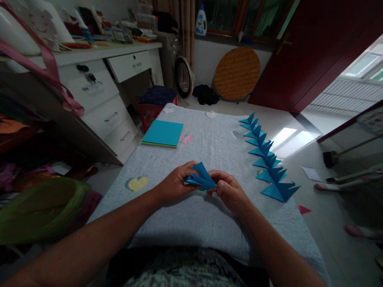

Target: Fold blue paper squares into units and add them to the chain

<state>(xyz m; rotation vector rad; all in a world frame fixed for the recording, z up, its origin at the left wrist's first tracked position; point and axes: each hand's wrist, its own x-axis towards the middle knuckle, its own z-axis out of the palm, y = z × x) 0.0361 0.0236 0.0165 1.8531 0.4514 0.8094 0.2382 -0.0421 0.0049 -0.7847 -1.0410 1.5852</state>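
Note:
A folded blue paper piece (pixel 201 176) sits between both my hands, just above the grey quilted table cover (pixel 209 143). My left hand (pixel 175 183) pinches its left end with closed fingers. My right hand (pixel 229 190) grips its right end, fingers curled. A row of several finished blue folded triangles (pixel 266 159) runs along the cover's right edge. A stack of square coloured paper (pixel 163 134), blue sheet on top, lies at the far left of the cover.
A white desk with drawers (pixel 104 91) stands at the left. A green plastic bag (pixel 38 207) is at the near left. A round wooden tabletop (pixel 237 73) leans on the far wall. A red stool (pixel 154 104) stands beyond the cover.

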